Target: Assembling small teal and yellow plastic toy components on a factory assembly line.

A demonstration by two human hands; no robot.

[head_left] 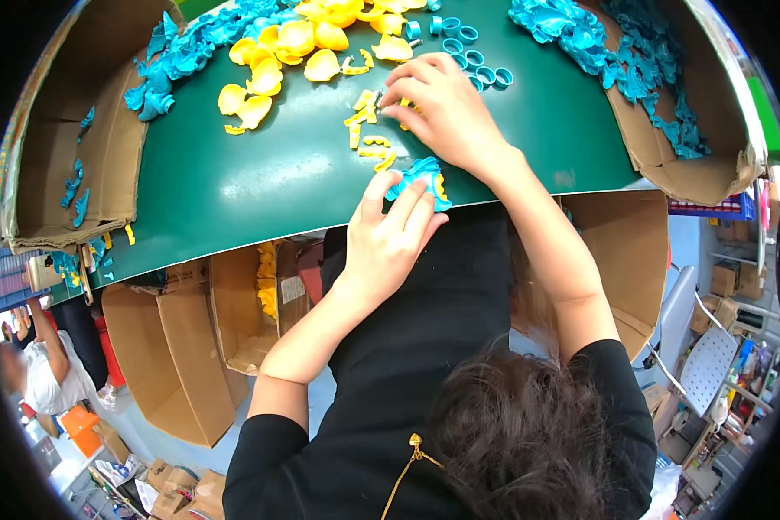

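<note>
At the table's near edge, my left hand [386, 234] is closed over a shiny blue moulded plastic piece [418, 176], pressing it with the fingertips. A bit of yellow shows at that piece's right side. My right hand [449, 113] is farther out, its fingers bent and drawn together over small yellow plastic parts [362, 108]. A tiny greyish bit shows by its fingertips, but what they pinch is too small to make out. Between the two hands lie some curved yellow strips [376, 152].
Yellow shells [295, 39] are heaped at the far middle, with blue rings [474, 59] to their right. Blue moulded pieces [186, 52] lie far left. Cardboard boxes stand on the green table [225, 191] at left [104, 165] and right [637, 130]; the right box holds blue pieces.
</note>
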